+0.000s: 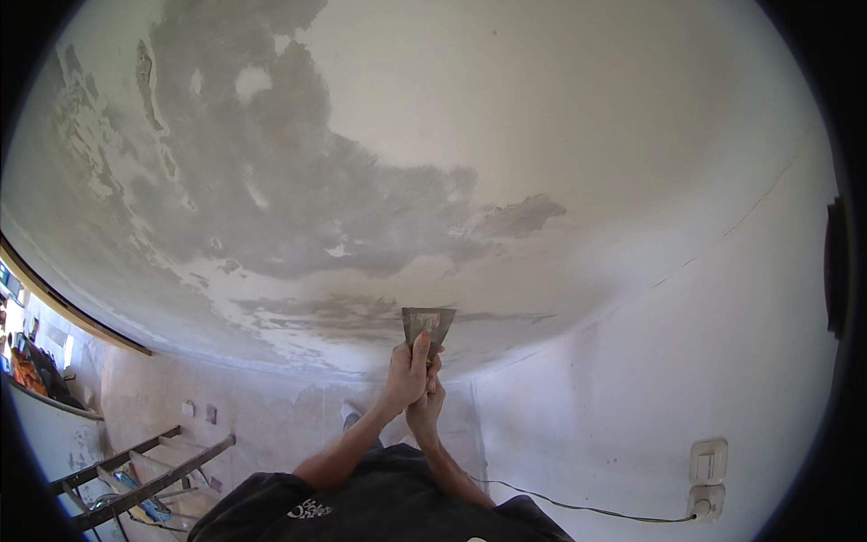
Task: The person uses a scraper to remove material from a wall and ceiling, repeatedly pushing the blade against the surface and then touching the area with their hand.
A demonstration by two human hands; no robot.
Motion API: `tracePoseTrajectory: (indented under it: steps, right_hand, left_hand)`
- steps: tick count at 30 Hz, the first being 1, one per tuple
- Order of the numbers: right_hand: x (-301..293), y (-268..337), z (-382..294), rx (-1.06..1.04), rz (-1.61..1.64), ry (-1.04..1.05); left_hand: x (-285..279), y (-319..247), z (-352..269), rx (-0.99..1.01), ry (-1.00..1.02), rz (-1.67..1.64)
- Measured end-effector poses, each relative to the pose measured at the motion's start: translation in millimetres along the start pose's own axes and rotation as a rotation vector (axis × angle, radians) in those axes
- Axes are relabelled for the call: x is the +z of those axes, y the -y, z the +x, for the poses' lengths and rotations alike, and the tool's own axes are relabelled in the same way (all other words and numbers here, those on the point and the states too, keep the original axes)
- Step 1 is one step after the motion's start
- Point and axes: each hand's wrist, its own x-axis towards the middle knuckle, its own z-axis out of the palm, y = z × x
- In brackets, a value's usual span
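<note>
My left hand (pixel 408 376) and my right hand (pixel 428 400) are together in front of my chest, both around the handle of a putty knife (pixel 429 323). A thumb lies along its wide, smeared metal blade, which points away from me. The blade's straight edge is at the lower part of a wall (pixel 406 223) with grey, patchy areas among off-white paint or plaster; whether it touches the surface, I cannot tell. Fingers hide most of the handle.
A ladder (pixel 162 477) stands at the lower left, near a curved-looking opening edge (pixel 81 315). At the lower right, a cable (pixel 582 507) runs to a wall socket (pixel 704 503) under a light switch (pixel 708 461). A thin crack crosses the right wall.
</note>
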Motion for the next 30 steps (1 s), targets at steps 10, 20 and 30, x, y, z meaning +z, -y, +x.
tracePoseTrajectory:
  steps: [10, 20, 30]
  right_hand:
    - [3, -17, 3, -0.059, 0.003, -0.043]
    - [8, -11, 0, -0.013, 0.118, -0.048]
    - [6, -10, -3, -0.053, 0.028, -0.069]
  left_hand:
    - [-2, 10, 4, 0.014, -0.011, 0.034]
    - [-1, 10, 3, 0.010, -0.041, 0.040]
    - [6, -6, -4, 0.016, -0.056, 0.057]
